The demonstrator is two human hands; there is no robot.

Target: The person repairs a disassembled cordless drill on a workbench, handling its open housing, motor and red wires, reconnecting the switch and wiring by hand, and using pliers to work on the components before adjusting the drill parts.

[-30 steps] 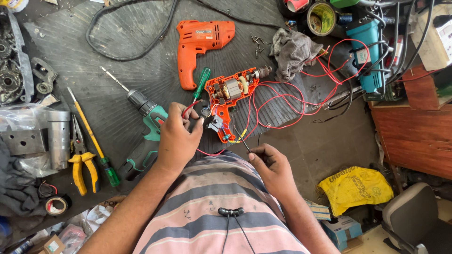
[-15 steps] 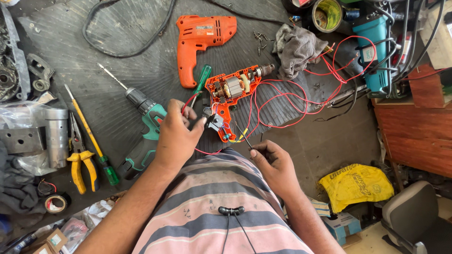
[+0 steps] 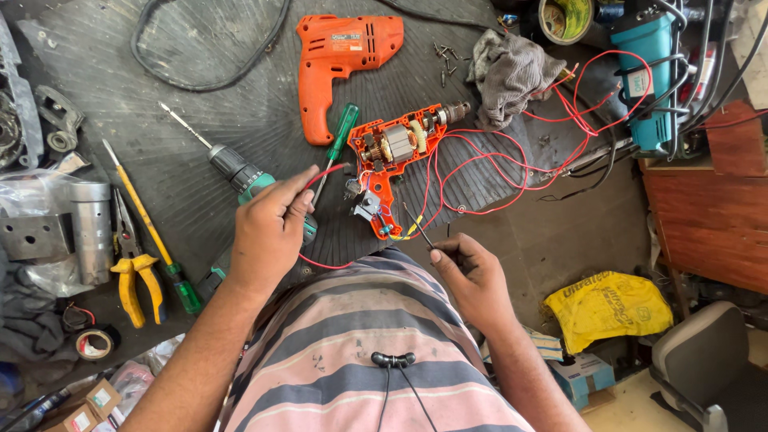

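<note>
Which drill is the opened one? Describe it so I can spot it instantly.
On the dark ribbed mat, look just beyond the person's left hand and right hand. The opened drill lies there with red wires looping off it. Unlike the closed orange drill above it, its motor winding is exposed.

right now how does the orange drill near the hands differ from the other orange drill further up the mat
The opened drill has its cover off, with motor windings and wiring exposed; the closed drill shows only a smooth orange shell. Red wires trail from the opened one; none show at the closed one. The opened drill lies tilted, chuck up-right; the closed one lies level. Both are orange pistol-shaped drills on the black mat.
</note>
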